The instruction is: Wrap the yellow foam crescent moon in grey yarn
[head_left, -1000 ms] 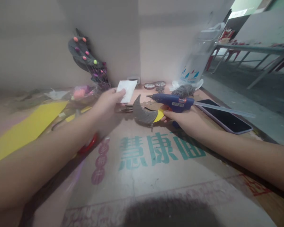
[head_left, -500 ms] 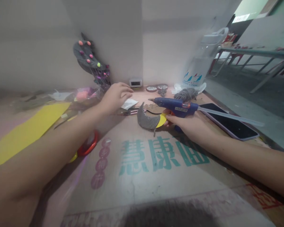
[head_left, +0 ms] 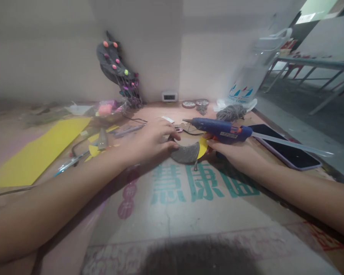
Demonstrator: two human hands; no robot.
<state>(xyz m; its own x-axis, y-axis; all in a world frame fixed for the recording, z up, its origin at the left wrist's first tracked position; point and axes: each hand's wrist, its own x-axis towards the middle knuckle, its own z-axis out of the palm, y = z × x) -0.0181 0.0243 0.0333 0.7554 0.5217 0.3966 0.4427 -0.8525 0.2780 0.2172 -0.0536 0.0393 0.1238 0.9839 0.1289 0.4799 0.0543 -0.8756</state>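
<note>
A small crescent moon (head_left: 185, 153) lies between my hands, mostly wrapped in grey yarn, with bare yellow at its right end and a short yarn tail below. My right hand (head_left: 232, 152) pinches that yellow end between thumb and fingers. At the left tip, my left hand (head_left: 151, 141) has its thumb and fingers closed around the point, hiding it. A blue glue gun (head_left: 212, 125) with a clear glue stick is just beyond my right hand, nozzle facing left. Its handle is partly hidden; I cannot tell whether the hand touches it.
Yellow sheet (head_left: 43, 149) and scraps lie left. A decorated grey crescent (head_left: 111, 63) leans on the wall. A small digital display (head_left: 169, 96), a grey yarn bundle (head_left: 231, 112) and a water bottle (head_left: 246, 72) stand behind. A phone (head_left: 286, 147) lies right.
My left hand has come down and right, from above the table to the crescent's left tip. My right hand still holds the yellow end. The view has shifted slightly.
</note>
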